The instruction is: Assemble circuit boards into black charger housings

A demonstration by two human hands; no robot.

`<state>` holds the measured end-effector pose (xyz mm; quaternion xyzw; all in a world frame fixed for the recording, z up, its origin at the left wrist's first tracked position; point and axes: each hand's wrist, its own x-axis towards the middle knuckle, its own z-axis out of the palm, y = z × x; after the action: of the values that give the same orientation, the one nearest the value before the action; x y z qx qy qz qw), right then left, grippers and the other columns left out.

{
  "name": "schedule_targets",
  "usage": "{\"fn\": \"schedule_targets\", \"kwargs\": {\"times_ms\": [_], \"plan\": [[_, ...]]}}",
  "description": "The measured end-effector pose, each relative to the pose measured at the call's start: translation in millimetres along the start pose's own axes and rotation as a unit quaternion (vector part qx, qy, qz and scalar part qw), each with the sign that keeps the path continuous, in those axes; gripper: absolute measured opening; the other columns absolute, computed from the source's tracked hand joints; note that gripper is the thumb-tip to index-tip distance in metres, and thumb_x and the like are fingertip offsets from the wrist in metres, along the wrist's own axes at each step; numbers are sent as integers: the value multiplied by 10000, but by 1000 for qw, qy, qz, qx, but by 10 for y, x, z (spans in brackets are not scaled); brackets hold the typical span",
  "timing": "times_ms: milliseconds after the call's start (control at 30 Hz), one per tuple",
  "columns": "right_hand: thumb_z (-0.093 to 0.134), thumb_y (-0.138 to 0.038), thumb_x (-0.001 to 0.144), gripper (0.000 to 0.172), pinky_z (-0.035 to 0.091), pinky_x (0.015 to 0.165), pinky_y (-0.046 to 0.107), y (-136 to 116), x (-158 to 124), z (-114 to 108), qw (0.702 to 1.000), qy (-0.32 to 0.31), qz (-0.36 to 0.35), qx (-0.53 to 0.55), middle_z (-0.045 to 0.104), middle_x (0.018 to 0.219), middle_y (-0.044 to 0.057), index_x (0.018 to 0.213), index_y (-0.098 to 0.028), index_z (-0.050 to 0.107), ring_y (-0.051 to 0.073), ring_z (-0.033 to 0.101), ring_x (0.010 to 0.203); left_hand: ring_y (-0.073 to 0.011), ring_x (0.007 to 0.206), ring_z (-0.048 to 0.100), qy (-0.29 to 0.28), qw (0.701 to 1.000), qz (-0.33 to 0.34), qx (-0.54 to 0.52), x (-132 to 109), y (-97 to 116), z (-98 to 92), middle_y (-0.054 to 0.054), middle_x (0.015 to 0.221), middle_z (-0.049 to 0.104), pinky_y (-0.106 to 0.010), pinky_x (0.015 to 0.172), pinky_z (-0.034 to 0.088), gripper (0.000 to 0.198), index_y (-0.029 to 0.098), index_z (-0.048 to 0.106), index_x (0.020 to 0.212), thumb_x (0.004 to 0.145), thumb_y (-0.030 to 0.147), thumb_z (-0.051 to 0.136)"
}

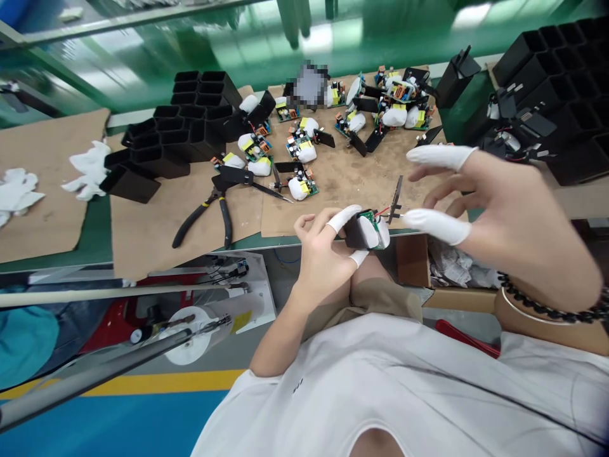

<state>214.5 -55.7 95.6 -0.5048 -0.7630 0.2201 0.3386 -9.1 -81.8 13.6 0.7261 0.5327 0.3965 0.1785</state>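
My left hand (323,251) is closed on a small black housing with a green circuit board and white part (368,230), held just below the bench's front edge. White finger cots cover its thumb and forefinger. My right hand (495,209) is raised to the right, fingers spread, with white cots on two fingers. Its capped thumb tip touches the wires beside a small dark plate (396,198) that sticks up from the assembly.
Black pliers (214,212) lie on the cardboard mat (152,222). Several circuit boards with white parts (304,149) are scattered beyond. Stacked black housings (181,130) stand at the left, more black trays (556,76) at the right. White gloves (90,168) lie far left.
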Motion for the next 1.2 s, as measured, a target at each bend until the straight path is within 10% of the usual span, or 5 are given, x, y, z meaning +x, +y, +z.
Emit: {"fn": "schedule_targets", "kwargs": {"times_ms": [167,333,500,933,1200], "plan": [[725,-241,909,224,620,719,386,39,86,102,979,-54,-144,-135,817,1032,68,1119,-223,802,263,770,856,-191,873,706,-6,1000,12,0,-3,3,31,-24,1133,766,-432,1064,336,559,239,708,1256,719,126,816],[564,-169,976,514,639,1050,470,90,162,92,961,-132,-241,-35,747,1397,-59,1427,-391,671,267,718,1237,-225,901,697,-61,991,-38,-110,11,-77,32,-12,1076,760,-417,971,448,581,255,721,1140,606,175,933],[683,-142,890,753,529,1236,488,98,46,112,958,-204,-187,79,612,1578,-27,1584,-378,508,279,514,1541,-217,893,686,-38,993,-45,-102,-20,-70,72,7,1000,740,-409,975,449,560,253,718,1154,636,157,908],[739,-205,896,246,666,1018,361,81,-380,898,933,242,92,250,826,1230,53,1131,-254,795,226,804,1138,-237,878,719,115,992,-40,35,-70,66,430,-45,1102,777,-458,1050,339,586,252,691,1264,698,125,772],[807,-262,865,121,692,847,338,16,-323,738,959,245,117,84,860,1000,40,980,-231,823,223,836,907,-201,835,736,140,987,-6,81,-103,116,488,-53,1135,794,-422,1064,295,527,215,695,1273,756,113,726]]}}
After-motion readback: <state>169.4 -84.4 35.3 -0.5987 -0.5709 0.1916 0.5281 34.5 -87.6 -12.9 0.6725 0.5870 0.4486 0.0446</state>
